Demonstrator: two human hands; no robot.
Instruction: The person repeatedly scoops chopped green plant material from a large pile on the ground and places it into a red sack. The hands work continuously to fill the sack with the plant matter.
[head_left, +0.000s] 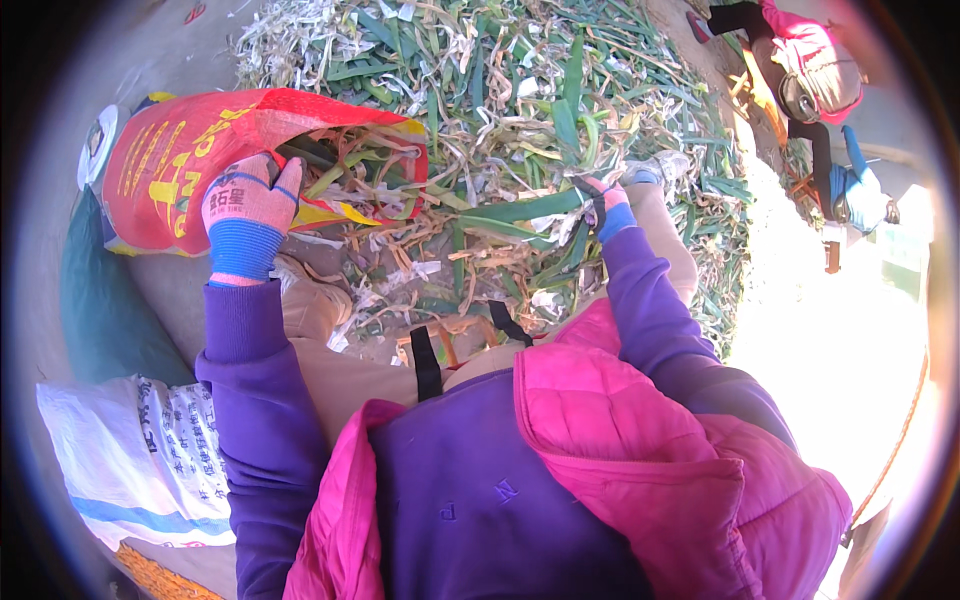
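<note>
My left hand (251, 199), in a pink and blue work glove, grips the upper edge of a red woven plastic sack (176, 161) with yellow print. The sack lies on its side, its mouth facing right, and long leaves and dry stalks (364, 161) show inside. On the right, my right hand (602, 201), gloved alike, is at the leaf heap, by the end of a broad green leaf (525, 208). Its fingers are partly hidden, so I cannot tell whether they hold the leaf.
A wide heap of green leaves and dry husks (480, 90) covers the ground ahead. A green sack (112, 300) and a white printed sack (142, 465) lie at left. Two people (817, 75) are at the upper right, beyond a sunlit strip.
</note>
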